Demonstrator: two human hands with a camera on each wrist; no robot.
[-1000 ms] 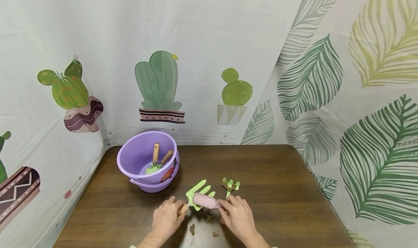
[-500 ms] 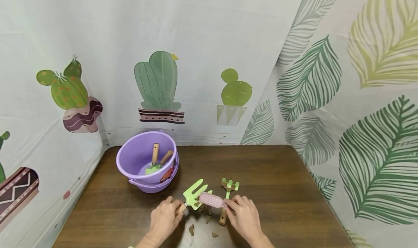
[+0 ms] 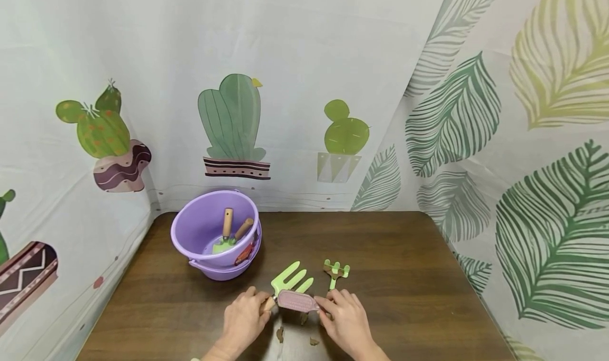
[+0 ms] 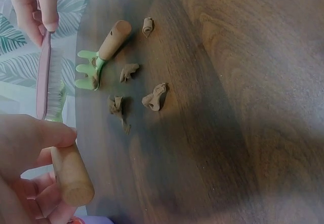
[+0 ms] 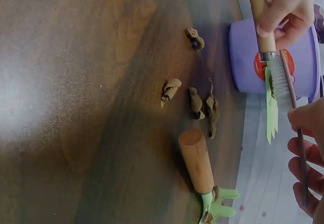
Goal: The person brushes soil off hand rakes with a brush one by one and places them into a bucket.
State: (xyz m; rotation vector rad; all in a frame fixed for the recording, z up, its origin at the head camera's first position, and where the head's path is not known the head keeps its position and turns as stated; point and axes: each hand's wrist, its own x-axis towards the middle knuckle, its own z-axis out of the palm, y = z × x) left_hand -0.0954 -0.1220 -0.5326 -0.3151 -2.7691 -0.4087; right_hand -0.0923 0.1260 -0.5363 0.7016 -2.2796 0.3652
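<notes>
My left hand grips the wooden handle of a green garden hand fork, raised with its tines pointing away. In my right hand a pink brush is held by its thin handle. Its white bristles face the fork, right at the base of the tines near the metal collar. A small green rake with a wooden handle lies on the table by my right hand, brown matter stuck to its head. Several curled brown scraps lie below the fork.
A purple bucket stands at the back left of the wooden table. Inside it lean two wooden-handled tools. A printed cloth hangs behind the table and along its sides.
The brush has gone right along the fork's tines, then back left and nearer me to their base. My right hand moved with it; the left hand and fork shifted only slightly.
</notes>
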